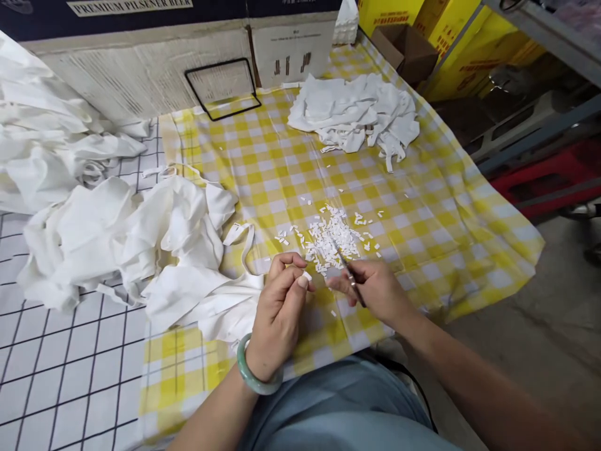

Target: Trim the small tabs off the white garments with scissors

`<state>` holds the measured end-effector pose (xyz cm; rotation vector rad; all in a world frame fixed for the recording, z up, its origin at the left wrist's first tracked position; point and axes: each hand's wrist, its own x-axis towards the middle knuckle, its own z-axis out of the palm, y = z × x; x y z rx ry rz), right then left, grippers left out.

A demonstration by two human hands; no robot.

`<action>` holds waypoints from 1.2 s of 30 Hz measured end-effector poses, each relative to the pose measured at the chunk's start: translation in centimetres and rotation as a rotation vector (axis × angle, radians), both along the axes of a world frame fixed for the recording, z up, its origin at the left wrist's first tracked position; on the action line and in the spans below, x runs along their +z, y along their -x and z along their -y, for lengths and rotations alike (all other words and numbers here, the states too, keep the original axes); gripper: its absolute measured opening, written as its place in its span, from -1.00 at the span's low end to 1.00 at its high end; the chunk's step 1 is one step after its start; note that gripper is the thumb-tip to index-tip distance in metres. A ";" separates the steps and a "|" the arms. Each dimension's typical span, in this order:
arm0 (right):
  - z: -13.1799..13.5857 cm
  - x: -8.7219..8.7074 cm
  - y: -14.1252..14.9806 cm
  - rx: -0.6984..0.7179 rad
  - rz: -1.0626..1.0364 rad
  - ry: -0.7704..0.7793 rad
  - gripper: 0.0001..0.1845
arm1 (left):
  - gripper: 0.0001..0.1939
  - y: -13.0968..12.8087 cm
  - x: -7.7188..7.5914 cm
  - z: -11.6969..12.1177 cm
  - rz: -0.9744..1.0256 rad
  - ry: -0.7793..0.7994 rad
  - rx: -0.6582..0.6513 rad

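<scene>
My left hand point(282, 304), with a green bangle at the wrist, is closed in a pinch. A small white piece point(307, 275) shows between its thumb and fingers. White cloth point(225, 307) with a thin strap lies against the left side of this hand. In my right hand point(375, 288) is a slim, dark metal tool point(353, 283), its tip pointing into a pile of tiny white pieces point(333, 235) on the yellow checked tablecloth point(263, 169). Whether the tool is tweezers or snips, I cannot tell.
A heap of white cloth items point(126, 232) covers the left side, with more cloth point(42, 131) behind. Another white cloth pile point(357, 113) lies at the back right. Cartons point(150, 75) and a black wire stand point(223, 91) line the back. A metal shelf point(558, 37) stands right.
</scene>
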<state>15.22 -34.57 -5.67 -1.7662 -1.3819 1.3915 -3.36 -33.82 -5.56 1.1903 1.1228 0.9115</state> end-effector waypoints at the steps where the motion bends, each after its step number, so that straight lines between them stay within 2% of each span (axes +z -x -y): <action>1: -0.2 0.2 -0.3 -0.022 -0.062 -0.029 -0.54 | -0.68 0.1 0.0 0.1 0.020 0.032 0.006; 5: -2.3 1.1 -0.2 0.038 -0.101 -0.247 -0.64 | -0.66 2.3 1.4 0.7 0.050 0.081 0.031; 9: -6.6 0.8 3.2 0.095 -0.001 -0.355 -0.74 | -0.68 7.1 3.5 2.2 0.031 0.052 0.179; 11: -9.1 0.2 5.8 0.268 0.026 -0.487 -0.81 | -0.69 9.9 4.0 2.9 -0.004 0.035 0.280; 14: -12.3 -1.1 9.5 0.722 0.062 -0.661 -0.77 | -0.64 14.0 3.8 3.3 -0.094 0.001 0.354; 16: -13.7 -1.6 10.9 0.905 0.134 -0.686 -0.78 | -0.65 16.1 3.4 3.3 -0.308 -0.049 0.393; 17: -14.1 -1.7 11.2 0.927 0.173 -0.682 -0.79 | -0.67 16.8 3.1 3.4 -0.473 -0.107 0.459; 19: -14.4 -0.8 11.2 0.879 0.195 -0.684 -0.81 | -0.71 16.8 2.7 3.8 -0.794 -0.297 0.669; 20: -14.2 0.1 10.9 0.825 0.158 -0.691 -0.81 | -0.71 16.2 2.6 4.1 -0.860 -0.403 0.756; 21: -13.7 1.3 10.6 0.761 0.092 -0.696 -0.82 | -0.74 15.2 2.6 4.5 -0.826 -0.467 0.770; 22: -12.9 2.7 10.3 0.696 0.011 -0.695 -0.82 | -0.80 13.9 2.6 4.9 -0.706 -0.460 0.693; 23: -11.9 4.3 10.0 0.647 -0.076 -0.687 -0.82 | -0.84 12.4 2.7 5.2 -0.512 -0.377 0.547; 24: -10.6 5.8 9.8 0.619 -0.160 -0.671 -0.81 | -0.79 10.9 2.9 5.4 -0.288 -0.238 0.391; 25: -9.1 7.2 9.6 0.618 -0.230 -0.651 -0.79 | -0.73 9.6 3.1 5.3 -0.064 -0.094 0.296; 26: -7.6 8.2 9.4 0.644 -0.283 -0.629 -0.78 | -0.70 8.4 3.4 5.2 0.148 0.043 0.260; 27: -6.0 8.8 9.1 0.684 -0.313 -0.602 -0.76 | -0.69 7.6 3.7 4.9 0.335 0.153 0.286; 29: -3.3 8.7 8.5 0.784 -0.338 -0.504 -0.75 | -0.72 6.8 4.5 4.2 0.617 0.301 0.392; 31: -1.9 7.2 7.9 0.824 -0.354 -0.374 -0.77 | -0.77 6.8 5.1 3.8 0.748 0.400 0.407; 33: -2.0 5.3 7.8 0.695 -0.390 -0.340 -0.80 | -0.79 7.1 5.6 3.8 0.770 0.444 0.360; 35: -3.1 3.8 8.4 0.547 -0.401 -0.423 -0.81 | -0.78 7.3 5.9 4.2 0.752 0.455 0.292; 36: -3.9 3.3 9.0 0.542 -0.404 -0.461 -0.80 | -0.77 7.4 6.0 4.4 0.740 0.456 0.258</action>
